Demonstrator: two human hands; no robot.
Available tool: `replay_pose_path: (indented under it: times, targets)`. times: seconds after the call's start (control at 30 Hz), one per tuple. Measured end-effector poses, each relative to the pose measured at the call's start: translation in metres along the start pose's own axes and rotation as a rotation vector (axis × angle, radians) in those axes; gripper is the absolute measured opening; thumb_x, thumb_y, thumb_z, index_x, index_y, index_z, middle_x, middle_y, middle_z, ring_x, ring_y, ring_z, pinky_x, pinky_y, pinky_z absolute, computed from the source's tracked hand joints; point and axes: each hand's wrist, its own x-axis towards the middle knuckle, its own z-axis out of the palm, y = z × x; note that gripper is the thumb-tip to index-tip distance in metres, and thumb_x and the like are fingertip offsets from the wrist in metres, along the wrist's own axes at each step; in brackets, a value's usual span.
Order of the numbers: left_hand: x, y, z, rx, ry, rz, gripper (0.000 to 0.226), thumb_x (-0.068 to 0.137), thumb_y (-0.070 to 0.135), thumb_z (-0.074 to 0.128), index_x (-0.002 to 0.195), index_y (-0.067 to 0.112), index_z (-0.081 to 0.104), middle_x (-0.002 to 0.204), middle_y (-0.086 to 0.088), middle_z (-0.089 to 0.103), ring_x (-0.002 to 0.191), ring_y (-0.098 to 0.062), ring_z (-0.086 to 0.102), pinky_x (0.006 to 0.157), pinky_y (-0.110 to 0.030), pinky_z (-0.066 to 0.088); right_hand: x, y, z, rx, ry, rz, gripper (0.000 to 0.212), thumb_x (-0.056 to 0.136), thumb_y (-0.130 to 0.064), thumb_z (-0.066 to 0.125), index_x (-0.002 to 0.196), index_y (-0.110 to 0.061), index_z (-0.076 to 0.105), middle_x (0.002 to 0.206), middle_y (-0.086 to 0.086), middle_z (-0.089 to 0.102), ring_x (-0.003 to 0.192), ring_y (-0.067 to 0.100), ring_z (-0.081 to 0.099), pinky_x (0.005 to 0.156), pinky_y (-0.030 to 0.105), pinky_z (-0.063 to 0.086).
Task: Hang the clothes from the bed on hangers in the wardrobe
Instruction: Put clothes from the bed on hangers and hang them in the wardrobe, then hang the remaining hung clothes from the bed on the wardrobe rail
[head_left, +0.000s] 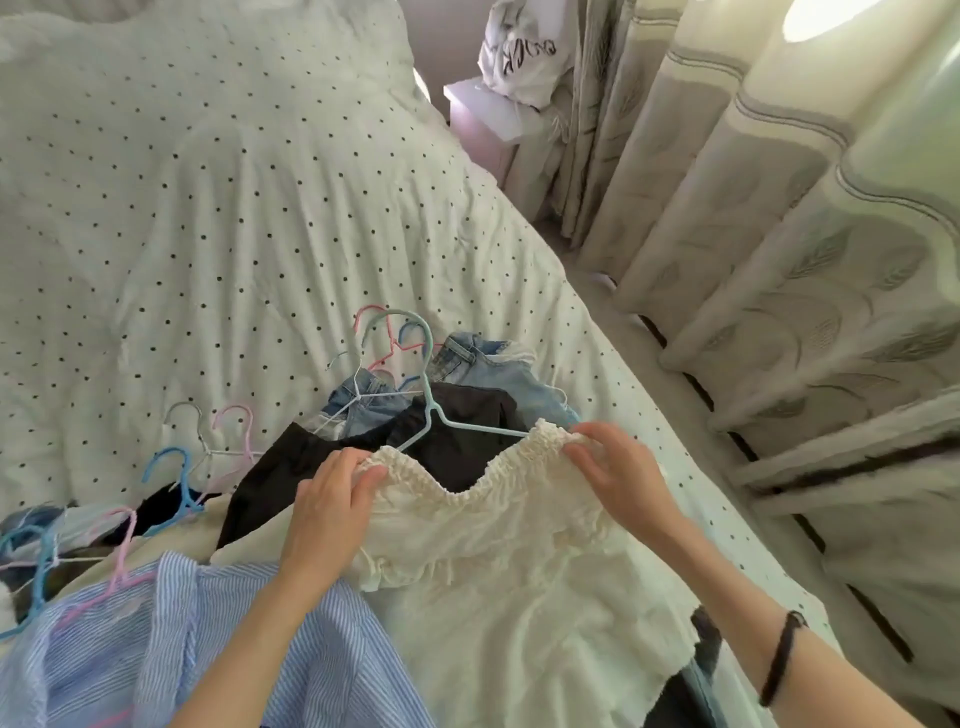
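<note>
Pinching the cream top (498, 545) by its gathered neckline, the left hand (327, 506) and right hand (618, 475) hold it over a mint hanger (441, 415) on the bed (208, 208); a black garment (291, 478), jeans (467, 358), a striped shirt (208, 639) and spare hangers (208, 447) crowd around.

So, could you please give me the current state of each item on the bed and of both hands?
Cream smocked top: neckline stretched over the hanger.
Mint hanger: both arms tucked inside the cream top.
Left hand: grips the neckline.
Right hand: grips the neckline.
Black garment: lying flat, unhung.
Jeans: crumpled, unhung.
Striped shirt: on a pink hanger.
</note>
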Motion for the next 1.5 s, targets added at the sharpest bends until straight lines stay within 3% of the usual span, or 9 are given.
replay_pose_path:
  times: [0.1,0.27,0.4,0.6,0.77,1.03,1.2,1.37,1.5]
  targets:
    - [-0.008,0.037,-0.006,-0.001,0.033,0.111,0.014,0.091,0.022,0.055,0.097,0.01,0.061,0.092,0.002,0.059,0.086,-0.026,0.058,0.08,-0.045,0.044,-0.033,0.002,-0.039,0.045,0.092,0.028,0.016,0.089,-0.025,0.059,0.098,-0.013,0.066,0.097,-0.002,0.066,0.092,0.015,0.058,0.081,0.028,0.041]
    - [-0.046,0.113,0.006,0.014,0.011,0.358,0.02,0.092,0.026,0.054,0.095,0.008,0.062,0.085,0.007,0.052,0.081,-0.027,0.057,0.077,-0.038,0.036,-0.127,0.021,-0.1,0.126,0.25,0.182,0.019,0.088,-0.037,0.056,0.093,-0.022,0.065,0.092,-0.013,0.064,0.09,0.006,0.058,0.082,0.026,0.046]
    - [-0.097,0.171,0.03,-0.032,-0.108,0.514,0.026,0.09,0.032,0.049,0.092,0.01,0.062,0.082,0.009,0.051,0.079,-0.027,0.058,0.076,-0.036,0.032,-0.229,0.053,-0.138,0.148,0.359,0.329,0.022,0.087,-0.042,0.056,0.097,-0.025,0.066,0.096,-0.013,0.064,0.092,0.002,0.057,0.085,0.024,0.045]
    - [-0.184,0.25,0.068,-0.122,-0.309,0.841,0.039,0.087,0.043,0.043,0.088,0.008,0.061,0.079,0.004,0.057,0.067,-0.025,0.058,0.066,-0.045,0.047,-0.398,0.076,-0.182,0.13,0.56,0.496,0.015,0.084,-0.045,0.058,0.089,-0.031,0.062,0.09,-0.016,0.063,0.088,-0.001,0.056,0.079,0.017,0.042]
    - [-0.281,0.303,0.101,-0.19,-0.484,1.031,0.027,0.09,0.034,0.054,0.094,0.009,0.062,0.085,0.003,0.061,0.077,-0.022,0.059,0.072,-0.047,0.049,-0.551,0.071,-0.2,0.174,0.705,0.684,0.036,0.073,-0.065,0.051,0.082,-0.033,0.065,0.083,-0.007,0.065,0.08,0.005,0.059,0.073,0.021,0.047]
    - [-0.45,0.367,0.141,-0.203,-0.721,1.162,0.016,0.092,0.015,0.053,0.1,0.005,0.063,0.093,-0.008,0.063,0.093,-0.032,0.056,0.084,-0.044,0.038,-0.74,0.025,-0.194,0.196,0.932,0.909,0.022,0.085,-0.039,0.063,0.074,-0.02,0.067,0.064,-0.008,0.057,0.058,0.003,0.048,0.053,0.013,0.037]
    - [-0.552,0.397,0.157,-0.244,-0.815,1.323,0.016,0.093,0.011,0.052,0.101,0.0,0.062,0.092,-0.015,0.064,0.093,-0.035,0.054,0.078,-0.037,0.032,-0.83,0.001,-0.181,0.152,1.103,1.092,0.031,0.084,-0.04,0.063,0.074,-0.01,0.061,0.058,-0.009,0.043,0.052,0.004,0.037,0.052,0.018,0.031]
    - [-0.649,0.43,0.185,-0.221,-0.992,1.478,0.021,0.095,0.016,0.049,0.105,0.003,0.061,0.099,-0.011,0.063,0.097,-0.033,0.051,0.079,-0.036,0.03,-0.902,-0.009,-0.17,0.174,1.233,1.234,0.024,0.083,-0.041,0.065,0.08,-0.016,0.064,0.067,-0.009,0.057,0.063,0.008,0.049,0.061,0.021,0.037]
    - [-0.726,0.456,0.215,-0.155,-1.188,1.637,0.024,0.097,0.024,0.044,0.103,0.007,0.059,0.095,-0.004,0.058,0.096,-0.029,0.053,0.08,-0.039,0.038,-0.955,-0.007,-0.167,0.171,1.38,1.374,0.037,0.082,-0.037,0.067,0.061,-0.009,0.056,0.056,-0.004,0.039,0.055,0.009,0.033,0.057,0.03,0.028]
